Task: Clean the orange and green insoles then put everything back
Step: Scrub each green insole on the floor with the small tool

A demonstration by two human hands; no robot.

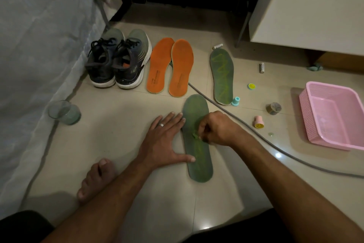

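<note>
Bare forearms without sleeves, a silver ring on the left hand, one bare foot

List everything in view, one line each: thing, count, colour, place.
sneakers: 2, dark grey-green, far left by the bed
orange insoles: 2, orange, beside the sneakers
far green insole: 1, green, right of the orange pair
near green insole: 1, green, under both hands
green wad: 1, green, in the right hand's grip
glass: 1, clear, left by the bed
basket: 1, pink, right
cable: 1, grey, across the floor
left hand: flat, pressing the near insole
right hand: pinching the wad
</note>
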